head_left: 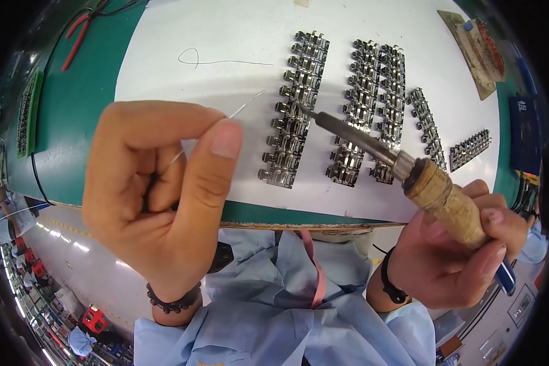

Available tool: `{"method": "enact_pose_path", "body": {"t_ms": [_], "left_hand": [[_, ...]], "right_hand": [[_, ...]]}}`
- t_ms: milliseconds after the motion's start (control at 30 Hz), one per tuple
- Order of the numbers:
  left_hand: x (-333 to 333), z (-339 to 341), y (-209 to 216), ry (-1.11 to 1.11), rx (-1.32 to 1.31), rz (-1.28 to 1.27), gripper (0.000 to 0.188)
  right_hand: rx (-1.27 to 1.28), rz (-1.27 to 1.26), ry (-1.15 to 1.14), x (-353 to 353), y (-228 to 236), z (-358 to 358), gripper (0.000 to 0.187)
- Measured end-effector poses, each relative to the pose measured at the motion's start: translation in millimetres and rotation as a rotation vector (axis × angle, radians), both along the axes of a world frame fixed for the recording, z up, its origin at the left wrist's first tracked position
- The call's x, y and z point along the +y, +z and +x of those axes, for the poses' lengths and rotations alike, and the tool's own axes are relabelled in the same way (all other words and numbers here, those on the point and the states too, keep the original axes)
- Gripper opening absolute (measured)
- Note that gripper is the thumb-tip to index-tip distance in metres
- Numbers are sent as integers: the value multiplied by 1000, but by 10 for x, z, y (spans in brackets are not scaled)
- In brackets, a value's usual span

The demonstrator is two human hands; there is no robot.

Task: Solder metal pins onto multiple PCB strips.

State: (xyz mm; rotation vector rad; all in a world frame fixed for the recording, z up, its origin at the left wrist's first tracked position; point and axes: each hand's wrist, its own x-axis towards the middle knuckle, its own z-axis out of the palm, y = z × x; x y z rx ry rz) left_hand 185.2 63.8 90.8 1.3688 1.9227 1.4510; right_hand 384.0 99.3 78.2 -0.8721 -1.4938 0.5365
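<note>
My left hand (165, 177) pinches a thin silvery solder wire (248, 104) between thumb and forefinger, its free end angled up to the right. My right hand (463, 250) is wrapped round the tan, worn handle of a soldering iron (451, 204). The iron's dark tip lies over the leftmost row of small metal-clipped circuit boards (296, 122), about midway along it; whether it touches I cannot tell. The solder's end is left of that row, apart from the tip. Two more long board rows (360, 104) lie side by side to the right.
Two shorter board strips (429, 122) lie farther right on the white sheet (226, 36). A loose wire (226, 61) is at the back left, red-handled pliers (76, 39) on the green mat. At the far right sits a block on a stained board (479, 55).
</note>
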Motion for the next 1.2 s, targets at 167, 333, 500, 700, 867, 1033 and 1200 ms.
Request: {"method": "enact_pose_path", "body": {"t_ms": [167, 333, 500, 700, 867, 1033, 1200], "left_hand": [[-34, -31, 3, -32, -70, 21, 11], [-44, -60, -33, -172, 24, -12, 13], [-38, -53, -45, -170, 51, -47, 14], [-25, -69, -34, -206, 70, -21, 14], [-25, -42, -36, -191, 69, -50, 14], [-7, -54, -46, -205, 73, -58, 14], [-15, -42, -46, -198, 52, -80, 14]], "right_hand": [[-50, 53, 115, -74, 8, 61, 28], [-135, 62, 180, -69, 17, 99, 27], [-175, 49, 201, -57, 27, 115, 27], [-213, 5, 240, -104, 34, 134, 27], [-258, -6, 271, -83, 64, 166, 26], [-300, -13, 304, -55, 105, 192, 26], [-344, -20, 338, -22, 143, 216, 26]]}}
